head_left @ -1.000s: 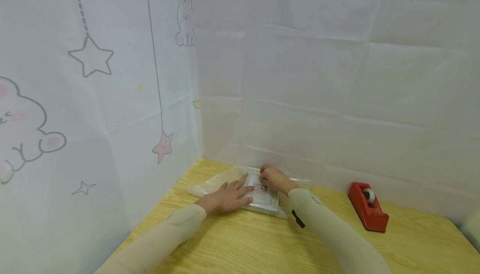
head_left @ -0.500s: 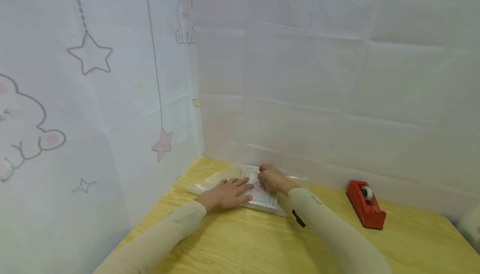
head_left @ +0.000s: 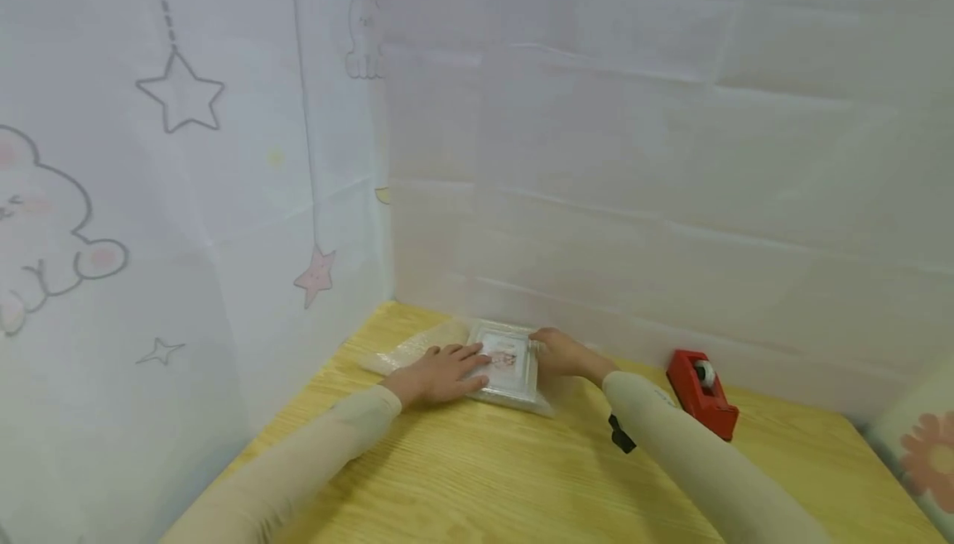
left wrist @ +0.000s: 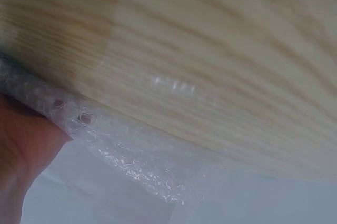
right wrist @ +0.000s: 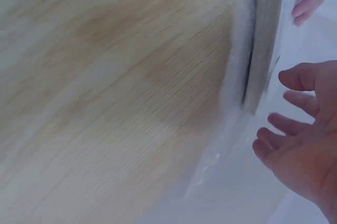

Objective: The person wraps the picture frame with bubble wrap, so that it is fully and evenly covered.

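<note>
A white picture frame (head_left: 505,362) with a small figure on its face lies flat between the two hands, its face up. It sits to the right of the left hand (head_left: 440,375) and to the left of the right hand (head_left: 564,355). Its longer side seems to run away from the person, past both hands, though the slant of the view makes that hard to judge. The left hand is nearer: its fingers are straight and spread, resting over the frame's left part, and they grip nothing. The right hand is at the opposite edge, its fingers softly bent and parted from the thumb, with nothing in its hold; whether a fingertip touches the edge I cannot tell.

Under the frame is bubble wrap (head_left: 423,345), which reaches out beyond the left hand on its far side and shows as a rim below the frame's near edge. In the right wrist view it also stands along the frame's side, just beside the right hand.

Farther right of the right hand, beyond its forearm, stands a red tape dispenser (head_left: 702,397) with a roll in it; the right sleeve (head_left: 678,436) lies between it and the frame. All rest on a wooden table (head_left: 462,478); a pale sheet (head_left: 551,196) hangs just behind the hands.
</note>
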Tool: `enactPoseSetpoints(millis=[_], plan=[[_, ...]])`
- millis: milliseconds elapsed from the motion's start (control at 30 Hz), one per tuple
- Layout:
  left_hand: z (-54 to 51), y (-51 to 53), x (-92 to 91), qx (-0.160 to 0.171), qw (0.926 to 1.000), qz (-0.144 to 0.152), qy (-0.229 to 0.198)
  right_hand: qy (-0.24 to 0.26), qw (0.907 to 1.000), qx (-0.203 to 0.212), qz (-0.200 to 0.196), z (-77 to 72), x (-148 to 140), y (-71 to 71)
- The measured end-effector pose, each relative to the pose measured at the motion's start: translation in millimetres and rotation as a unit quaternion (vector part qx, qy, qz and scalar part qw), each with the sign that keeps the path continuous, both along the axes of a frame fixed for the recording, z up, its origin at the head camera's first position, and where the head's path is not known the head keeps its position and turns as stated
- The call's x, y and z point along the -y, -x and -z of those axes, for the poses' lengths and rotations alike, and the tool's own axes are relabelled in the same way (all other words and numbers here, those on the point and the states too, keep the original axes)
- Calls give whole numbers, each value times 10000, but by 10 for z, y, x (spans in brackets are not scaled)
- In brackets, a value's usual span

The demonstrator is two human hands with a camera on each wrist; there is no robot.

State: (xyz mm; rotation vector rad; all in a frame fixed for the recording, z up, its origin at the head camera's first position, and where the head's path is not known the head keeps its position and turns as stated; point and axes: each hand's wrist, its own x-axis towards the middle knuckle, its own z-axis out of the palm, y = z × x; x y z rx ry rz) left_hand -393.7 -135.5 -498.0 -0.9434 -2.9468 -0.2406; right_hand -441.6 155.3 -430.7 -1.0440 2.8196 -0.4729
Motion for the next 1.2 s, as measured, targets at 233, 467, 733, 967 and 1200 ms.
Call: enactPoseSetpoints(millis=[233, 467, 733, 967, 1200], plan=[[39, 16, 9, 51, 9999, 58, -150, 836, 9880, -231, 1282, 47, -452, -134], [-3, -1, 24, 124, 9998, 18, -168, 2236, 9315, 491, 2827, 136, -715, -281], [6, -13, -4, 121, 9998, 5, -178, 5210, 7372, 2342, 3610, 312, -816, -256], [-12, -38, -2, 197, 9993, 86, -321, 6027, 6410, 3358, 3362, 361, -691, -274], [-50, -77, 9, 208, 9993, 71, -305, 5972, 6477, 3145, 3533, 378, -500, -298]])
